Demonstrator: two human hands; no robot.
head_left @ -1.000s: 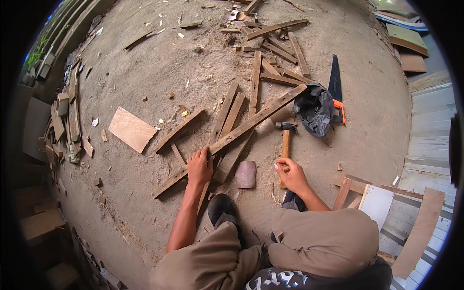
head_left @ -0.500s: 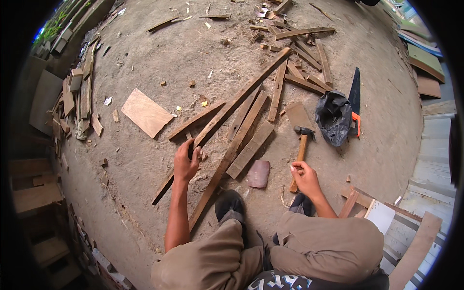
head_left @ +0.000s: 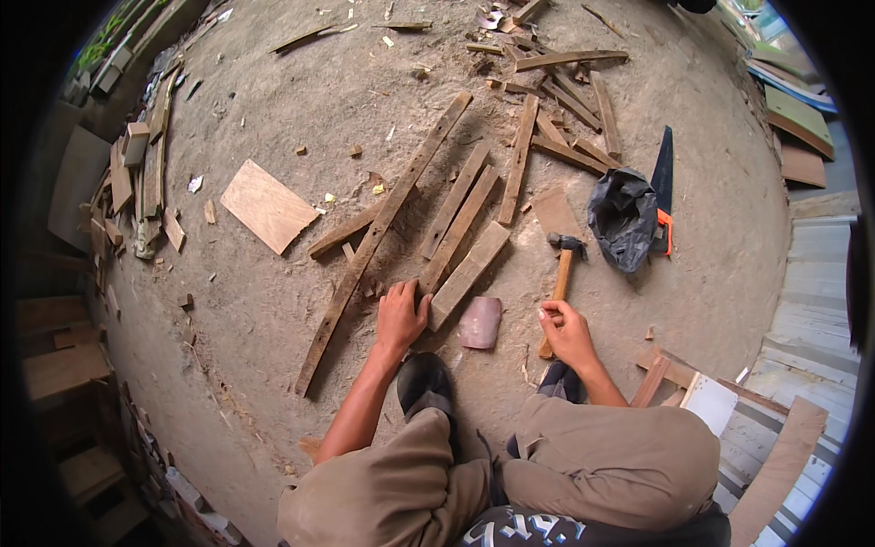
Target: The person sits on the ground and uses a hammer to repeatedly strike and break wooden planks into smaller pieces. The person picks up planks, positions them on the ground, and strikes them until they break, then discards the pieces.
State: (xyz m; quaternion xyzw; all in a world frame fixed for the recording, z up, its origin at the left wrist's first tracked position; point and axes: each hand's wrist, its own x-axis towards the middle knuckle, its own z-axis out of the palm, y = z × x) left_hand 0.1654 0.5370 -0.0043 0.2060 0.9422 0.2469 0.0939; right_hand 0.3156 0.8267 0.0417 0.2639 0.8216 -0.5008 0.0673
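Note:
My left hand (head_left: 399, 317) is closed over the near part of a long wooden strip (head_left: 463, 223); my hand and forearm hide much of its lower length. To its left lies a long dark wooden batten (head_left: 383, 228) with holes along it, flat on the ground across a shorter batten (head_left: 346, 228). A wider board (head_left: 469, 276) rests just right of the strip. My right hand (head_left: 569, 334) hovers over the handle of a claw hammer (head_left: 563, 273), fingertips pinched together. A small pale spot shows at those fingertips, too small to name.
A reddish block (head_left: 479, 323) sits before my feet. Right of the hammer are a black plastic bag (head_left: 623, 221) and a handsaw (head_left: 664, 182) with an orange handle. A plywood sheet (head_left: 271, 206) lies left; scrap battens (head_left: 571, 58) are piled at the far side.
My left hand has let go of the long dark batten, which now lies turned more upright in view. That hand has moved right onto the strip. My right hand stays by the hammer.

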